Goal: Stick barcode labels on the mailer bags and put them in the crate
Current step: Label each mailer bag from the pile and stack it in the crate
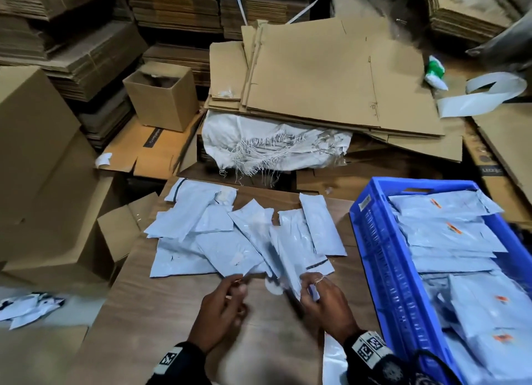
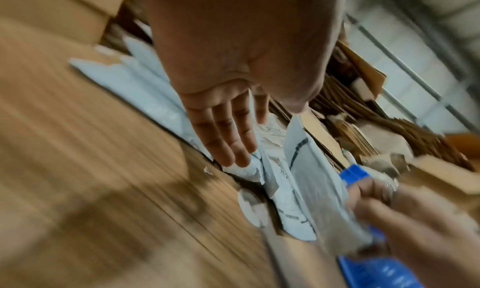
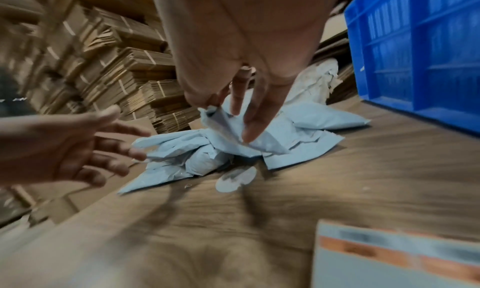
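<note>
Many pale blue mailer bags [image 1: 230, 238] lie heaped on the wood-grain surface [image 1: 161, 304]. The right hand [image 1: 325, 301] pinches the near end of one mailer bag [image 3: 233, 128] between thumb and fingers; the left hand [image 1: 227, 304] hovers just beside it, fingers spread and holding nothing. The blue crate [image 1: 385, 258] at right holds bags with orange labels [image 1: 454, 228], their print too blurred to read.

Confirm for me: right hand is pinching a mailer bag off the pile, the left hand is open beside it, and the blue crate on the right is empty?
Not empty: the head view shows the blue crate holding labelled bags. The right hand pinches a mailer bag; the left hand is open.
</note>
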Demonstrator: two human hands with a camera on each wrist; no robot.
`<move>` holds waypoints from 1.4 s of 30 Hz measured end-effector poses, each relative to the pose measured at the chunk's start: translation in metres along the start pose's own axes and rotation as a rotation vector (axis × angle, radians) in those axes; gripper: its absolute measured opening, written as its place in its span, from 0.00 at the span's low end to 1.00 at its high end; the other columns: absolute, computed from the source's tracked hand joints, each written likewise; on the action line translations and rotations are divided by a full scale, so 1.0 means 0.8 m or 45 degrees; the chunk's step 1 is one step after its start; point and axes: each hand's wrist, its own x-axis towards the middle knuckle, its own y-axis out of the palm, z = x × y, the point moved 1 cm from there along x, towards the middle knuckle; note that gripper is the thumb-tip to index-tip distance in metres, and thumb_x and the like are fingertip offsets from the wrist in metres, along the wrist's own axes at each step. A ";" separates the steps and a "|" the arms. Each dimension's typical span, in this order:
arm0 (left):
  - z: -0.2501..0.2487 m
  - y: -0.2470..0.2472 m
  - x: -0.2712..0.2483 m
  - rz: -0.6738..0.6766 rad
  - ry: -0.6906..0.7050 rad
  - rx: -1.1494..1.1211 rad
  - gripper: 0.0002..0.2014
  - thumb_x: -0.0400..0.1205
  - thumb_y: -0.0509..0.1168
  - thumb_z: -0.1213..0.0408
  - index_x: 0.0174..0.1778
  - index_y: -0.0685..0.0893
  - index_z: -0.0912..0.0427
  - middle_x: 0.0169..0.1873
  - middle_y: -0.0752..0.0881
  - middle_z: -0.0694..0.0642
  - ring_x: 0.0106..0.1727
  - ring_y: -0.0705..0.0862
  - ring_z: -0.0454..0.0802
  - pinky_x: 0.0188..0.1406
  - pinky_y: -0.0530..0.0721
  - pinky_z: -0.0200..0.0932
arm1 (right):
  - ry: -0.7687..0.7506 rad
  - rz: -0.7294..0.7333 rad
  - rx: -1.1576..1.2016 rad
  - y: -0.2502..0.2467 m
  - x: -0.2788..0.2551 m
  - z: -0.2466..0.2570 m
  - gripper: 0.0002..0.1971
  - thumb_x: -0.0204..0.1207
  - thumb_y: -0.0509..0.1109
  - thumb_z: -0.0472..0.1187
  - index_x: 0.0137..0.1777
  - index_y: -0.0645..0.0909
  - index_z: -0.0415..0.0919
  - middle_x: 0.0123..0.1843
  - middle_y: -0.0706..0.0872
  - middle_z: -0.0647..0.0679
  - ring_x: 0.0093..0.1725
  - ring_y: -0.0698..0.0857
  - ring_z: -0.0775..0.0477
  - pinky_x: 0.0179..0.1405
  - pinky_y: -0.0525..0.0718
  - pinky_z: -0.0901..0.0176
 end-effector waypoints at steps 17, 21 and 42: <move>0.050 0.027 0.006 0.117 -0.321 0.006 0.11 0.69 0.69 0.70 0.44 0.85 0.50 0.30 0.82 0.45 0.30 0.79 0.40 0.33 0.77 0.39 | -0.088 0.218 -0.159 0.014 -0.085 -0.067 0.09 0.78 0.69 0.51 0.54 0.85 0.53 0.59 0.86 0.57 0.64 0.81 0.54 0.68 0.75 0.63; 0.076 0.017 -0.007 0.186 -0.300 0.212 0.15 0.66 0.70 0.50 0.48 0.90 0.34 0.48 0.88 0.50 0.46 0.85 0.45 0.50 0.83 0.39 | 0.224 0.016 -0.116 -0.011 -0.094 -0.087 0.11 0.79 0.64 0.51 0.52 0.87 0.51 0.51 0.87 0.56 0.53 0.84 0.52 0.55 0.84 0.52; 0.018 0.110 -0.058 0.440 0.423 0.704 0.11 0.86 0.59 0.52 0.61 0.84 0.44 0.56 0.80 0.42 0.58 0.81 0.43 0.51 0.83 0.47 | 0.244 0.347 -0.560 -0.009 -0.113 -0.131 0.19 0.79 0.71 0.52 0.67 0.86 0.49 0.67 0.84 0.48 0.66 0.79 0.42 0.66 0.78 0.47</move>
